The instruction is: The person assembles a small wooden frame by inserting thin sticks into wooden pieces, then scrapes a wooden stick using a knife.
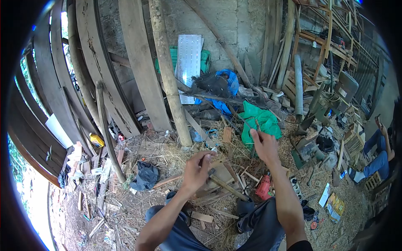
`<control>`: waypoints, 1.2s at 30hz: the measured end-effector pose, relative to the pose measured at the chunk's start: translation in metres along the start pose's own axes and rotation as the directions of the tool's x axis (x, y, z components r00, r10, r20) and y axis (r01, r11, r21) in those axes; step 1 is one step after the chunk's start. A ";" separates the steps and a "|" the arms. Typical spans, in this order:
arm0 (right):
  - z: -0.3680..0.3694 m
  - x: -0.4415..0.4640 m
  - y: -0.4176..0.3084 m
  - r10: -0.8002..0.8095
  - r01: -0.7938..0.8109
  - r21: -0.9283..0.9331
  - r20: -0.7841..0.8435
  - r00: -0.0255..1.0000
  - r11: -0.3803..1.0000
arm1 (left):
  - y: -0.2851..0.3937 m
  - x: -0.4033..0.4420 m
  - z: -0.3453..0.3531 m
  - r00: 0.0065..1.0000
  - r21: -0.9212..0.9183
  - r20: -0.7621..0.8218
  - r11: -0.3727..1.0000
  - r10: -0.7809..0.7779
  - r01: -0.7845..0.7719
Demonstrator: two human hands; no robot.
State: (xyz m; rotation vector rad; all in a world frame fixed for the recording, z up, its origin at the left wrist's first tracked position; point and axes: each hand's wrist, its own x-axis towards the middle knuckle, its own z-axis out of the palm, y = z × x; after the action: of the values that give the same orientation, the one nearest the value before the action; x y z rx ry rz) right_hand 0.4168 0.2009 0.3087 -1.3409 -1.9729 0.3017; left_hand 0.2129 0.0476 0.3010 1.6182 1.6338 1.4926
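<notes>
My left hand (pixel 198 167) is raised near the middle of the view, its fingers closed in a pinch; what it holds, if anything, is too small to make out. Higher and to the right, my right hand (pixel 265 144) has thumb and fingers pressed together around a thin dark piece (pixel 257 124) whose tip rises in front of the green bag (pixel 268 121). Below and between the hands, a hammer (pixel 226 184) lies slanted over wood pieces, its head near my left hand. A red power tool (pixel 264 187) rests on the ground beside my right forearm.
Wooden planks (pixel 100 62) and a pole (pixel 167 75) lean at the left and centre. A black bag (pixel 145 175) and a yellow bottle (pixel 96 140) lie at the left. Another person (pixel 377 154) sits at the far right, beyond a machine (pixel 314 144) and a yellow packet (pixel 335 207).
</notes>
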 end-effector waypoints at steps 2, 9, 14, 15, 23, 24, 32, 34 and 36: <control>-0.003 -0.015 -0.029 -0.147 0.142 0.154 0.019 0.989 0.978 | 0.004 0.004 -0.004 0.972 -0.061 0.076 0.972 -0.221 0.225; 0.016 -0.024 -0.047 -0.407 0.395 0.147 0.062 0.911 0.907 | -0.006 0.002 0.007 0.998 -0.161 0.039 0.986 -0.046 0.052; 0.015 -0.009 -0.027 -0.281 0.281 0.034 -0.007 0.960 0.959 | 0.003 0.000 -0.001 0.962 -0.227 0.160 0.940 -0.221 0.253; 0.014 -0.002 -0.012 -0.280 0.280 0.034 -0.010 0.960 0.959 | 0.002 -0.001 -0.001 0.962 -0.226 0.162 0.941 -0.218 0.251; -0.003 -0.016 -0.035 -0.163 0.157 0.188 0.012 0.987 0.969 | -0.016 0.006 0.001 0.985 -0.261 0.084 0.951 -0.151 0.168; 0.004 -0.022 -0.043 -0.162 0.157 0.190 0.013 0.987 0.969 | -0.017 0.006 0.002 0.985 -0.259 0.084 0.951 -0.153 0.170; 0.018 -0.025 -0.047 -0.475 0.469 0.120 0.026 0.880 0.875 | -0.010 0.004 0.011 0.993 -0.346 0.054 0.931 -0.107 0.119; 0.015 -0.018 -0.039 -0.348 0.344 0.076 0.050 0.936 0.936 | -0.010 0.002 0.008 0.990 -0.346 0.073 0.927 -0.124 0.142; 0.010 -0.007 -0.020 -0.214 0.212 0.034 0.064 0.975 0.977 | -0.009 -0.002 0.006 0.986 -0.341 0.092 0.926 -0.139 0.162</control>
State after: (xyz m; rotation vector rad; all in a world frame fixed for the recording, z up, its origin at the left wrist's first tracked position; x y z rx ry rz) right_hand 0.3971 0.1880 0.3097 -1.1025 -2.1395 0.2731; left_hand 0.2138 0.0503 0.2903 1.3042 1.3330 1.5276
